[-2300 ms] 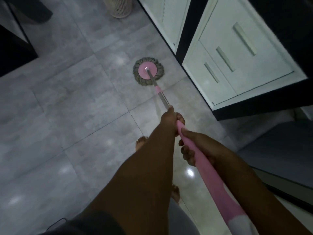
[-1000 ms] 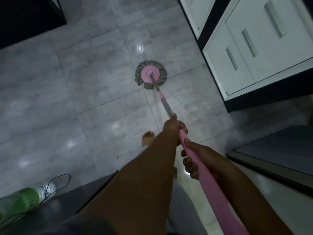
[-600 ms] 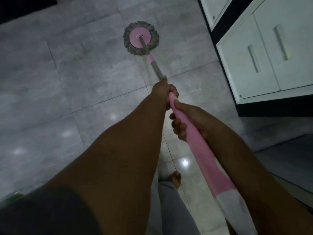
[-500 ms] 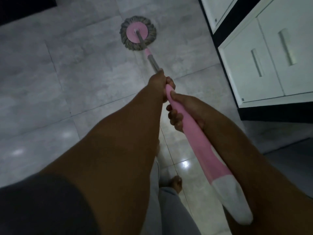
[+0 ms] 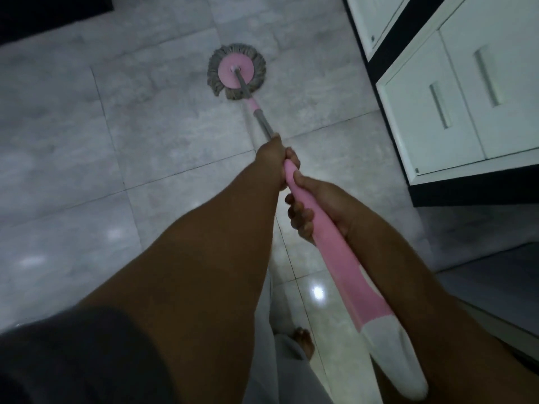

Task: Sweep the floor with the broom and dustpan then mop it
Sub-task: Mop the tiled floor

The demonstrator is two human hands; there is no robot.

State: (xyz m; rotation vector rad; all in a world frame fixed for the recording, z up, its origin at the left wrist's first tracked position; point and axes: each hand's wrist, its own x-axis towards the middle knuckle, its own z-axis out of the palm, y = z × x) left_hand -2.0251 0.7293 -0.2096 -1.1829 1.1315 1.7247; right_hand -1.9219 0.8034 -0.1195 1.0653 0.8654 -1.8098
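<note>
A round mop head with a pink disc and grey strands lies flat on the grey tiled floor. Its handle runs from a grey metal shaft to a thick pink grip with a white end cap near me. My left hand grips the handle where the pink grip begins. My right hand grips the pink part just behind it, fingers curled underneath. No broom or dustpan is in view.
A white cabinet with recessed handles and a black base stands to the right. A dark raised ledge lies at lower right. Dark furniture fills the top left corner. My bare foot stands on the tiles below the handle.
The mop head swung out and left across the tiles, and has now drawn back a little toward me. Both hands have kept the same grip on the handle.
</note>
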